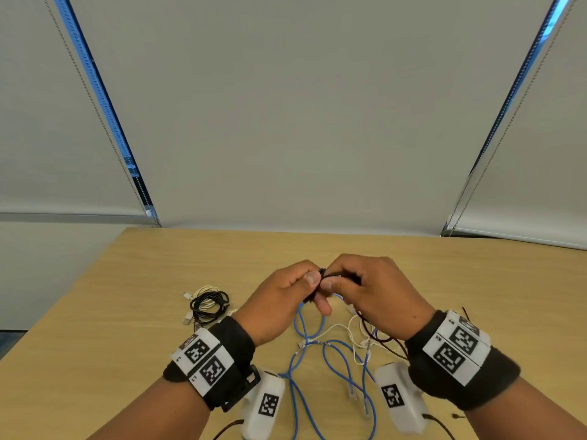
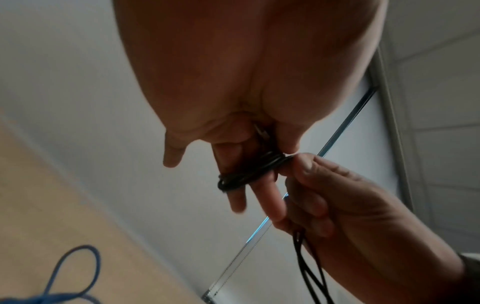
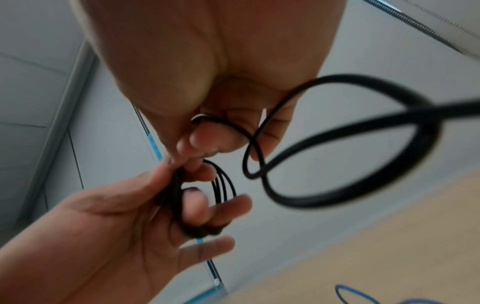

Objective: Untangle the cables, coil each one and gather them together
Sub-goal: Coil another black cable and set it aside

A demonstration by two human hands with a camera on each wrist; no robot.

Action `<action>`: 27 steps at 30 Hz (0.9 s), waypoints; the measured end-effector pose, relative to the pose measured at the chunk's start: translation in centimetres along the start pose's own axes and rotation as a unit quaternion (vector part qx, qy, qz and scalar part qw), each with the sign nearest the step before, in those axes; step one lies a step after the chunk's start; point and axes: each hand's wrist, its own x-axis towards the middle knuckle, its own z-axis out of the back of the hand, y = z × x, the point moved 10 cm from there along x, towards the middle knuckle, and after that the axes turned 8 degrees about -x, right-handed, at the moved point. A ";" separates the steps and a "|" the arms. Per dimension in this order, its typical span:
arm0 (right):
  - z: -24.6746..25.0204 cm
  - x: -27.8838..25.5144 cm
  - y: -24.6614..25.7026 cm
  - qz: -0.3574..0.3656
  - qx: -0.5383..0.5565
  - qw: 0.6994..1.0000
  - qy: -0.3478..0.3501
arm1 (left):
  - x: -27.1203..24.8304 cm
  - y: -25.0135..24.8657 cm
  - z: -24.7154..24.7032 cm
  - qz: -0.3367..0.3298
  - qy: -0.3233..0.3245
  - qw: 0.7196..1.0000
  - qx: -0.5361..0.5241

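Above the worktop (image 1: pixel 158 274), the left hand (image 1: pixel 279 300) carries a black cable (image 2: pixel 249 170) wound in a small coil round its two extended fingers (image 2: pixel 267 197) — the turns run crosswise to them. The right hand (image 1: pixel 374 293) has its grip closed, pinching the cable at the coil; the free length hangs down past its palm. Blue cables (image 1: pixel 333 354) and white ones (image 1: pixel 355 331) lie tangled below, a finished bundle (image 1: pixel 208 304) to the left.
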 end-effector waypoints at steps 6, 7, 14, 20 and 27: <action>-0.5 0.1 -0.8 -0.033 0.096 0.995 0.003 | -0.7 -0.4 -0.9 0.006 -0.001 0.988 -0.153; -0.8 0.1 -0.8 -0.036 0.116 0.993 0.007 | -0.6 -0.4 -0.8 -0.001 -0.015 0.987 -0.158; -2.3 0.1 -0.2 -0.035 0.173 0.984 0.003 | -0.2 0.0 0.3 0.003 -0.054 0.984 -0.170; -2.8 0.0 -0.5 -0.042 0.285 0.957 0.024 | -0.5 0.7 -0.1 0.047 -0.047 0.956 -0.284; -3.2 -0.5 -1.1 -0.033 0.276 0.959 0.061 | -0.9 2.2 0.3 0.092 -0.093 0.905 -0.404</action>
